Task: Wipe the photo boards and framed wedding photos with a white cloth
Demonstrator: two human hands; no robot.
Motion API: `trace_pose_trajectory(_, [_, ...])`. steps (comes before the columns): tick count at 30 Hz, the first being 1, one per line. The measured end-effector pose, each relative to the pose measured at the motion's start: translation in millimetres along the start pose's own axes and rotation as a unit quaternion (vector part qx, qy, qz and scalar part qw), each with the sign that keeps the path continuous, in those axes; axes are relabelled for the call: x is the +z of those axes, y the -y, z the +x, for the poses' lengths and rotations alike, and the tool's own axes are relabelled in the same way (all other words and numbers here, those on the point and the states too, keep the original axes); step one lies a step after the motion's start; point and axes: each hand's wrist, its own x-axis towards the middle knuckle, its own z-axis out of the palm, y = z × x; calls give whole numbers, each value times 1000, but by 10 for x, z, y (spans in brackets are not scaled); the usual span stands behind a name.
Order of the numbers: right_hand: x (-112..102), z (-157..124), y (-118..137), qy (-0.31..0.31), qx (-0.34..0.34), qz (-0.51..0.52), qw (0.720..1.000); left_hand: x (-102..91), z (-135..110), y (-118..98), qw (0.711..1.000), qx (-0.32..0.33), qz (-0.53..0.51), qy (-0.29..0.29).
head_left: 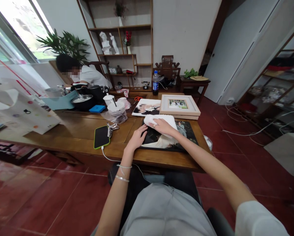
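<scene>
Head view: white cloth (149,119), soft, bunched.

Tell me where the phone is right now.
In the head view, the phone lies on the wooden table near its front edge, left of your left hand.

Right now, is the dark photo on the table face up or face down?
Face up: the dark photo shows its picture, including a figure in grey.

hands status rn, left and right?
Left hand: open, palm down by the photo print's left edge.
Right hand: closed on a white wad.
</scene>
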Motion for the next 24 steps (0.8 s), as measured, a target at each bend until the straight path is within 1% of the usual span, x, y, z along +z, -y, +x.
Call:
trace_pose_trajectory(2, [25,125,43,9,-17,6,1000,-12,3,-9,1000,5,3,-3])
trace_pose_trajectory(4, [45,176,60,10,-18,3,1000,-19,5,-13,1000,9,4,-4])
trace_pose_trajectory(7, [44,101,-2,7,-10,-6,1000,-12,2,-4,1000,3,4,-6])
trace_pose_trajectory(9, [19,-30,-108,4,-1,-15,1000,-1,-3,9,1000,-2,3,-4])
trace_pose_trajectory(12, [-45,-293,-340,-5,20,-34,999,12,-10,21,1000,-3,0,-2])
trace_pose_trajectory(18, [-201,-865,-808,-41,86,-84,992,11,-17,14,1000,0,-6,-7])
trace_pose_trajectory(21, [-249,-1059,-924,-63,106,-97,988,11,-16,15,1000,-1,-5,-8])
trace_pose_trajectory(24, [-250,-1122,-931,-66,118,-111,985,16,-13,27,1000,-2,-6,-11])
